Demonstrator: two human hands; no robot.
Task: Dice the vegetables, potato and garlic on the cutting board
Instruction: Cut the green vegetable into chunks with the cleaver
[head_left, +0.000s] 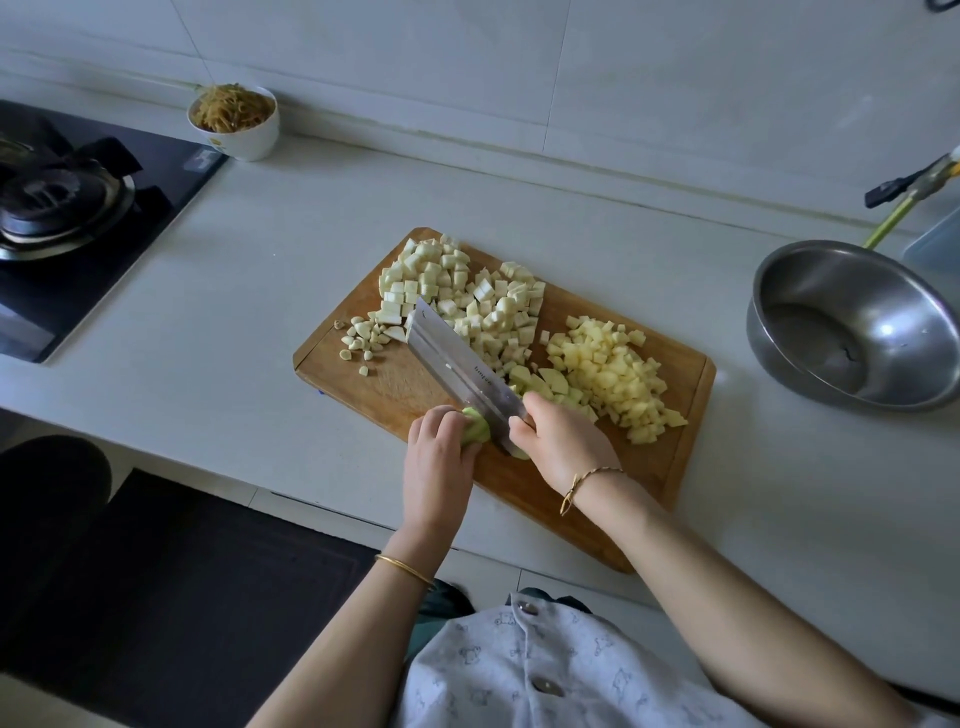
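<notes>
A wooden cutting board (670, 462) lies on the counter. On it sit a heap of pale white-green diced vegetable (467, 296), a heap of yellow diced potato (618, 379) and a few garlic pieces (363, 338) at the left corner. My right hand (561, 441) grips the handle of a broad cleaver (457, 364), whose blade lies across the board. My left hand (441, 447) holds down a pale green vegetable piece (478, 428) right beside the blade. Some larger green chunks (540, 384) lie behind the cleaver.
A steel bowl (852, 332) stands to the right of the board. A white bowl of shredded food (234, 122) sits at the back left by the wall. A black gas hob (78, 208) occupies the left. The counter edge runs just below the board.
</notes>
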